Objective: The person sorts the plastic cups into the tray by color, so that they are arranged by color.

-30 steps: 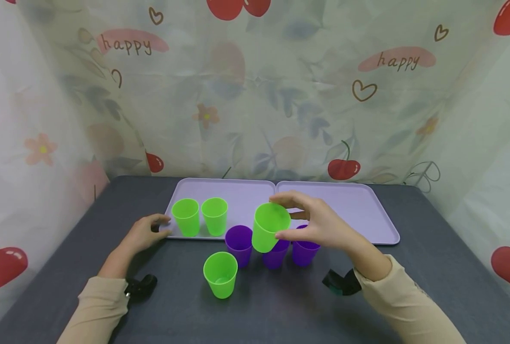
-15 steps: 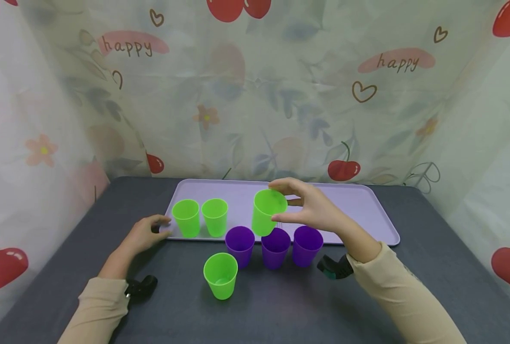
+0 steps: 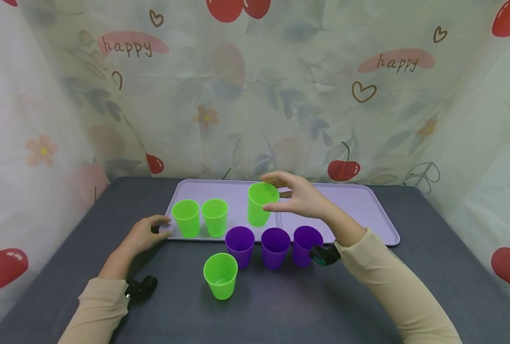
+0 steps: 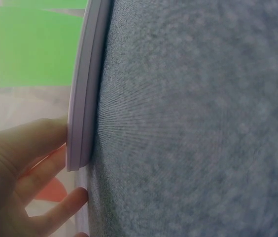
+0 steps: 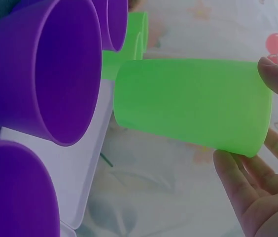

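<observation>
My right hand point(image 3: 299, 196) pinches a lime-green cup point(image 3: 258, 210) near its rim. The cup is upright over the left tray point(image 3: 237, 188), close to where the two trays meet; the right wrist view shows its side point(image 5: 188, 101) with the thumb and fingers on opposite sides of the rim. My left hand point(image 3: 145, 233) touches the left tray's front left corner with thumb and fingertips, also seen along the tray edge point(image 4: 82, 94) in the left wrist view. Two green cups point(image 3: 186, 220) point(image 3: 214, 219) stand upright on that tray.
Three purple cups point(image 3: 239, 248) point(image 3: 275, 249) point(image 3: 303, 243) stand in a row before the trays. Another green cup point(image 3: 221, 277) stands nearer on the dark tablecloth point(image 3: 272, 306). A second lilac tray point(image 3: 345, 210) lies at the right, against the first.
My right hand has carried the green cup from above the purple cups, away from me and slightly left, over the left tray. The left hand has stayed at the tray corner.
</observation>
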`<state>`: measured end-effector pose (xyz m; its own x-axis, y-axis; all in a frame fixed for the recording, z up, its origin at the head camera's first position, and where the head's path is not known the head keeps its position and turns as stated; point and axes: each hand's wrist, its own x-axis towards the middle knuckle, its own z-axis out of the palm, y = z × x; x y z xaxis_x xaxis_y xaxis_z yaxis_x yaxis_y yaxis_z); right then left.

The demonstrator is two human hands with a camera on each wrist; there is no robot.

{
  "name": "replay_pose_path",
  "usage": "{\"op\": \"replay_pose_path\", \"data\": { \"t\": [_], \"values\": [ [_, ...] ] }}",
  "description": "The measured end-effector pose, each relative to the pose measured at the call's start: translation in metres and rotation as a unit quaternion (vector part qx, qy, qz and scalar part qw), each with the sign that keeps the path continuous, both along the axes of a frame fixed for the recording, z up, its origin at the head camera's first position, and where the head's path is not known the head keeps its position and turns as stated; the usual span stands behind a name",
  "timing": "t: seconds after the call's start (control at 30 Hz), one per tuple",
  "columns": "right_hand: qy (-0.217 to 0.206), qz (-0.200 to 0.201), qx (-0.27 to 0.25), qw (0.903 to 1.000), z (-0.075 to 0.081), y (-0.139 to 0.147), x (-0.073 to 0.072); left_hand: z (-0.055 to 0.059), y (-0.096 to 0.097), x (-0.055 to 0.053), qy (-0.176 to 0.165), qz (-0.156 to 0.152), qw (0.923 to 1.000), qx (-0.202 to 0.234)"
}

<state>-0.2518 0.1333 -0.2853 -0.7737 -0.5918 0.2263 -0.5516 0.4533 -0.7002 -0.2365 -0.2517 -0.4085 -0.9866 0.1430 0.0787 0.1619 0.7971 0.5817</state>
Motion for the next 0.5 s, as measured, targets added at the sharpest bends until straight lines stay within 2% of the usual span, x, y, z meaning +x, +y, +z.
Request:
{"op": "replay_pose_path", "data": {
  "t": [0.17, 0.5],
  "values": [
    [-0.008, 0.006, 0.009, 0.9999, -0.002, -0.005, -0.008, 0.000, 0.000, 0.001, 0.005, -0.001, 1.0000, 0.002],
    [-0.024, 0.025, 0.042, 0.9985, -0.002, -0.019, -0.020, 0.001, 0.001, 0.001, -0.006, 0.002, 1.0000, -0.004]
  ]
}}
